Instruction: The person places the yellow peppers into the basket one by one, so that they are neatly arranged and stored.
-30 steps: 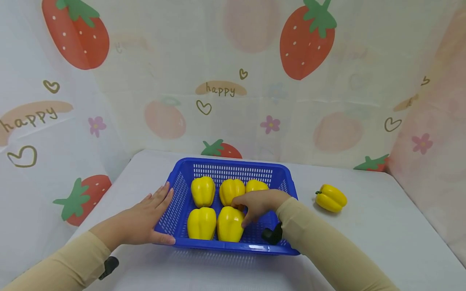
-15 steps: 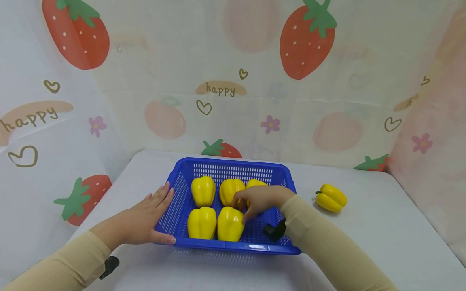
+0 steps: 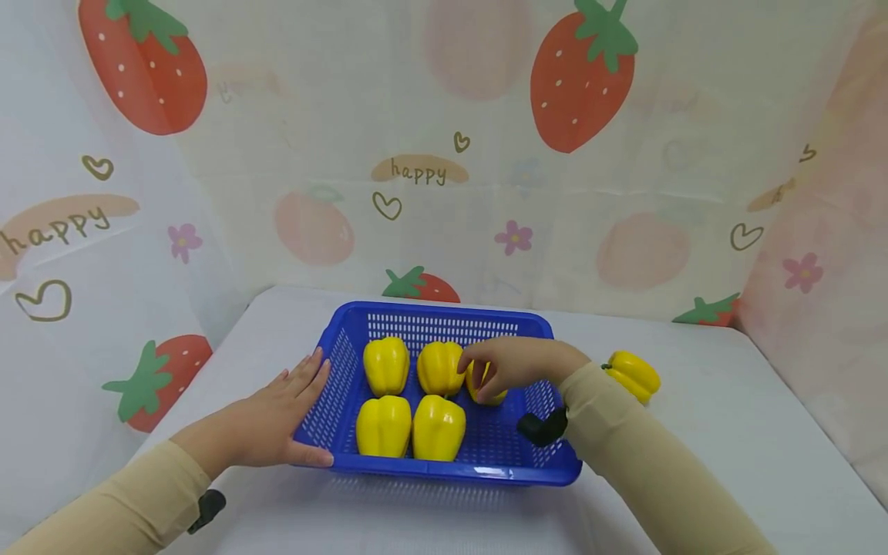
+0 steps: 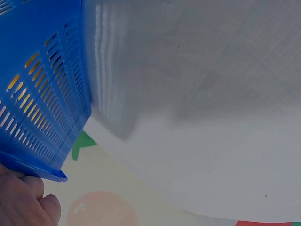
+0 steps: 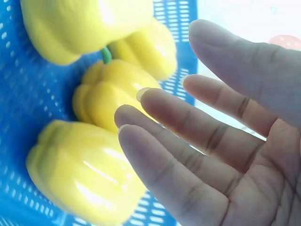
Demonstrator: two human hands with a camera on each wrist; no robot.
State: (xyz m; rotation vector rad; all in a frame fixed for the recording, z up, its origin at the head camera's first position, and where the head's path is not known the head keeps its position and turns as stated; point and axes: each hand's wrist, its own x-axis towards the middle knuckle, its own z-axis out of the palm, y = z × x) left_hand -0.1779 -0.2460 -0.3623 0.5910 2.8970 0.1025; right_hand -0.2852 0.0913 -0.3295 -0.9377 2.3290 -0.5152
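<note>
A blue plastic basket [image 3: 444, 469] stands on the table holding several yellow bell peppers in two rows. My left hand [image 3: 274, 420] rests on its left rim, fingers straight and thumb over the near corner. In the left wrist view, fingers [image 4: 40, 197] lie at the basket's rim. My right hand [image 3: 516, 362] hovers inside the basket over the back right bell pepper [image 3: 494, 396], partly covering it. Beside that one is the back middle bell pepper [image 3: 439, 366]. The right wrist view has the fingers [image 5: 202, 117] relaxed and spread, with nothing in them.
Another yellow bell pepper [image 3: 634, 374] lies on the white table [image 3: 749, 432] right of the basket, partly behind the right sleeve. A strawberry-print curtain [image 3: 583, 77] encloses the back and sides. Black wrist cameras [image 3: 208, 509] hang under both sleeves.
My right hand has drawn back from the front middle bell pepper, moving right and farther back, over the back right one. My left hand has stayed on the basket's rim.
</note>
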